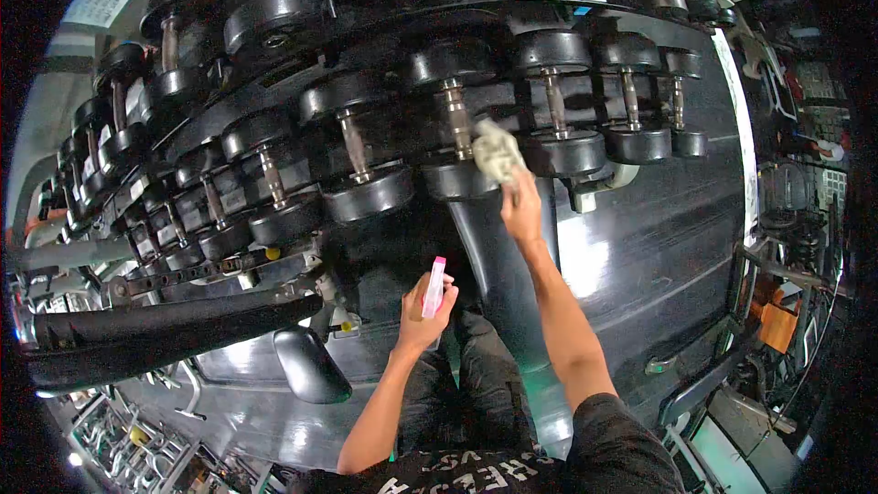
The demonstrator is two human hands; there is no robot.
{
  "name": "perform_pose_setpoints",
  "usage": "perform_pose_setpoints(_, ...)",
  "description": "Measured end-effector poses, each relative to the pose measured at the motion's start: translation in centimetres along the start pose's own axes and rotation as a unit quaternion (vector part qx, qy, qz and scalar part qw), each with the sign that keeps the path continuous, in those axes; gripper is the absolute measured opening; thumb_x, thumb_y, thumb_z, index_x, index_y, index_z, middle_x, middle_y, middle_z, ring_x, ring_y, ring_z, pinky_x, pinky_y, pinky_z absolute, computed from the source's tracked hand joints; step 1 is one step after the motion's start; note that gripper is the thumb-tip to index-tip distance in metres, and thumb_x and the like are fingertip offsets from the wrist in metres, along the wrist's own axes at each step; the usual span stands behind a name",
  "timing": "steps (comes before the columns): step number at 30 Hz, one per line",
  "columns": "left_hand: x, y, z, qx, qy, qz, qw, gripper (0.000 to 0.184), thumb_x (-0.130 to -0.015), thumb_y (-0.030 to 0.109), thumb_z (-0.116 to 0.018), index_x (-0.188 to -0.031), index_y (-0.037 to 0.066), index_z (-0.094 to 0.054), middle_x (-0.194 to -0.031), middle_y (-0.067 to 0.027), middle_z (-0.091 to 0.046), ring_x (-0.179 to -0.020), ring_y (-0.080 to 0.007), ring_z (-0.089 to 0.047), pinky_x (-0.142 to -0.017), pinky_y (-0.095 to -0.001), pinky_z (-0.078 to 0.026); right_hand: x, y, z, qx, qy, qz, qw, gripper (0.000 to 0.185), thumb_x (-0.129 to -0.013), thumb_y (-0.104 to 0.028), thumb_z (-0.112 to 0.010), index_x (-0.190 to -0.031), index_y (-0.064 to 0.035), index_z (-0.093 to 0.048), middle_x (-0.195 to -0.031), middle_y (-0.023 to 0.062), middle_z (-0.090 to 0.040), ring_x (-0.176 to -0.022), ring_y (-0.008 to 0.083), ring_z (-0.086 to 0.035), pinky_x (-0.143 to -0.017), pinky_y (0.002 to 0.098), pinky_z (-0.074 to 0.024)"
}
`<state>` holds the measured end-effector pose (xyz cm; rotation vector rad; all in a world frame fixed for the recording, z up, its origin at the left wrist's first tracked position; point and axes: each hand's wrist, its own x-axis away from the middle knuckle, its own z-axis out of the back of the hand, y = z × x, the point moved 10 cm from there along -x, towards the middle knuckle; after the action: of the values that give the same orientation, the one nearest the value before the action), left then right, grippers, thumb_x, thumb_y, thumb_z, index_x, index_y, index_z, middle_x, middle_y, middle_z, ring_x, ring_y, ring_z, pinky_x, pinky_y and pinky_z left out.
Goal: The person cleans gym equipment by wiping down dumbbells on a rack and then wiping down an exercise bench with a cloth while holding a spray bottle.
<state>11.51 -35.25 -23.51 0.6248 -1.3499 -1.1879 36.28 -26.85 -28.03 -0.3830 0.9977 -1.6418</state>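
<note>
Pale, mottled cloth (pixel 498 154), bunched and a little blurred, is gripped in the fingers of the person's right hand (pixel 521 206), which reaches forward to the lower row of a dumbbell rack. The cloth lies over the right side of a black round-headed dumbbell with a ribbed metal handle (pixel 455 119), near where that handle meets the closer head. Whether the cloth presses on the metal or just hovers over it cannot be told. Just to the right is another black dumbbell with a grey metal handle (pixel 556 105), its near head close to the cloth.

The left hand (pixel 421 316) is closed around a small pink-and-white plastic bottle (pixel 433 291), held in front of the person's body, well apart from the rack, its bright pink end pointing toward the dumbbells. What the lower fingers do behind the bottle is hard to see.

More black dumbbells stand side by side in two rows that curve away to the left. Beneath the right wrist, a smooth black bench pad (pixel 501 252) extends from the rack toward the person. At the left lies a long black padded cylinder (pixel 174 334), with a rounded black pad (pixel 309 366) below its right end. Dark, glossy flooring (pixel 658 220) reflects white light at the right.
</note>
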Motion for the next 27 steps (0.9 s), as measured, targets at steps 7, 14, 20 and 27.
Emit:
perform_pose_setpoints(7, 0.8, -0.5, 1.5, -0.032, 0.033, -0.034, 0.998, 0.013, -0.085, 0.012, -0.066, -0.096, 0.006, -0.06, -0.072, -0.0049, -0.06, -0.061, -0.0126, -0.06, -0.056, -0.0305, -0.047, 0.1, 2.7, 0.5, -0.06, 0.068, -0.209, 0.974, 0.038, -0.096, -0.021, -0.052, -0.127, 0.0015, -0.051, -0.121, 0.0251, -0.058, -0.113, 0.0419, -0.055, -0.093, 0.042, -0.0442)
perform_pose_setpoints(14, 0.9, 0.3, 0.2, 0.021, 0.021, 0.01, 1.0, 0.014, -0.086, 0.01, -0.065, -0.098, 0.006, -0.058, -0.07, -0.0018, -0.059, -0.051, -0.01, -0.056, -0.048, -0.0268, -0.046, 1.5, -10.9, -7.2, 0.225, -0.174, 0.218, 0.933, 0.027, -0.083, -0.019, -0.058, -0.108, -0.0156, -0.067, -0.127, 0.0118, -0.055, -0.131, 0.0288, -0.041, -0.111, 0.0505, -0.0237)
perform_pose_setpoints(20, 0.5, 2.8, -0.7, -0.018, -0.012, -0.011, 1.0, 0.014, -0.086, 0.008, -0.064, -0.099, 0.005, -0.058, -0.071, -0.0023, -0.059, -0.052, -0.0095, -0.057, -0.049, -0.0261, -0.046, 4.3, -11.6, -14.6, 0.332, -0.245, 0.318, 0.854, 0.024, -0.081, -0.023, -0.054, -0.096, -0.0148, -0.071, -0.119, 0.0065, -0.057, -0.131, 0.0243, -0.04, -0.116, 0.049, -0.0181)
perform_pose_setpoints(27, 0.9, 1.2, 0.5, 0.013, 0.013, 0.023, 1.0, 0.015, -0.087, 0.01, -0.065, -0.099, 0.004, -0.058, -0.073, -0.0017, -0.059, -0.055, -0.0058, -0.055, -0.05, -0.0243, -0.045, 3.0, -9.0, -4.8, 0.17, -0.231, 0.356, 0.889, 0.026, -0.078, -0.02, -0.058, -0.102, -0.0247, -0.067, -0.136, 0.0045, -0.05, -0.134, 0.0236, -0.038, -0.114, 0.0458, -0.0247)
